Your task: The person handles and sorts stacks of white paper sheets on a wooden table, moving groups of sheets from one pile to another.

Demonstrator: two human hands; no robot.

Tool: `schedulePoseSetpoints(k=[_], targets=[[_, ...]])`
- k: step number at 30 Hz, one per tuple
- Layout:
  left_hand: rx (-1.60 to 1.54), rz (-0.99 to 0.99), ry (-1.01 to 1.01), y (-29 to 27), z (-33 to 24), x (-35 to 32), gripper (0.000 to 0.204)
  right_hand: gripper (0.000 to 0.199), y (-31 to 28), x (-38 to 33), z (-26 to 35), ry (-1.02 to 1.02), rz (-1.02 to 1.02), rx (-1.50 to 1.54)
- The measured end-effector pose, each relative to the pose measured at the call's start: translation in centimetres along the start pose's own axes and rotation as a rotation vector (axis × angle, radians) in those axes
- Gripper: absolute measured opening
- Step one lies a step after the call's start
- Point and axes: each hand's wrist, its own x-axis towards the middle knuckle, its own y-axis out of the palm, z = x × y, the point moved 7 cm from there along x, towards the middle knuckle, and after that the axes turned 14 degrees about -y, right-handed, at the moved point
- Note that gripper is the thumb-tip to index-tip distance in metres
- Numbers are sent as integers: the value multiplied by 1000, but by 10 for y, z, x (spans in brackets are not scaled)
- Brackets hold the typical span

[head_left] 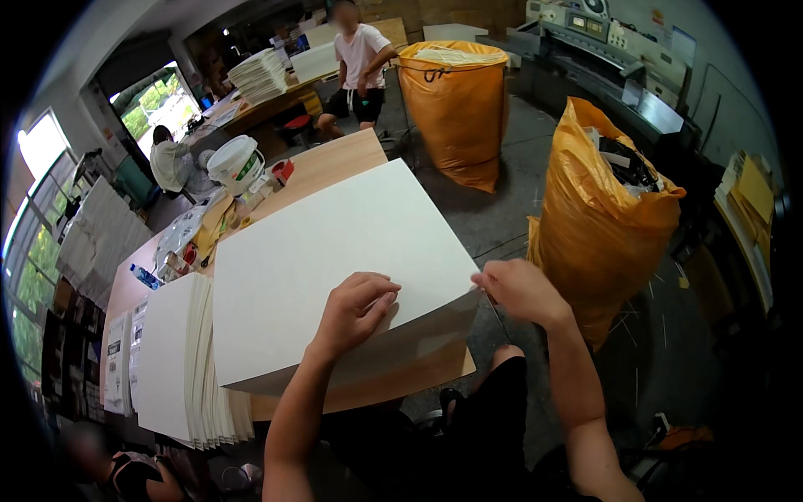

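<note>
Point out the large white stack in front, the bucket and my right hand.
Large white stack (326, 255): head view, top surface.
Bucket (232, 165): head view, side wall.
Right hand (520, 289): head view, back of hand.

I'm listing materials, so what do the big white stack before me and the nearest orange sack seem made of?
White stack: probably matte paper or card, from its flat, shine-free top. Orange sack: likely thin plastic, slightly glossy, since its creases catch light.

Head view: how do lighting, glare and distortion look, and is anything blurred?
In the head view, the upper-left window is washed out; the white stack has a bright top and shaded front side; the left hand and right hand look reasonably sharp; the standing person's head is blurred; fisheye distortion leaves dark corners.
</note>
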Motion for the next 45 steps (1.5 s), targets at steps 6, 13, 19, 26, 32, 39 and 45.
schedulePoseSetpoints(k=[6,13,19,26,32,39,45], targets=[[-55,-31,-13,-7,-1,-1,17,46,10,36,74,-68,-354,-230],[-19,9,39,-9,-7,-2,41,38,13,42,46,33,-479,587],[-24,10,76,-14,-9,-3,56,35,30,55,38,139,-440,1162],[-91,68,16,-13,-4,-2,54,34,24,48,34,129,-473,1104],[-366,-33,-173,-11,9,-8,41,43,16,52,48,63,-455,684],[-38,25,90,-10,-21,-5,39,35,24,56,44,117,-411,1138],[-49,0,79,-10,-12,-5,51,35,27,53,40,129,-428,1161]])
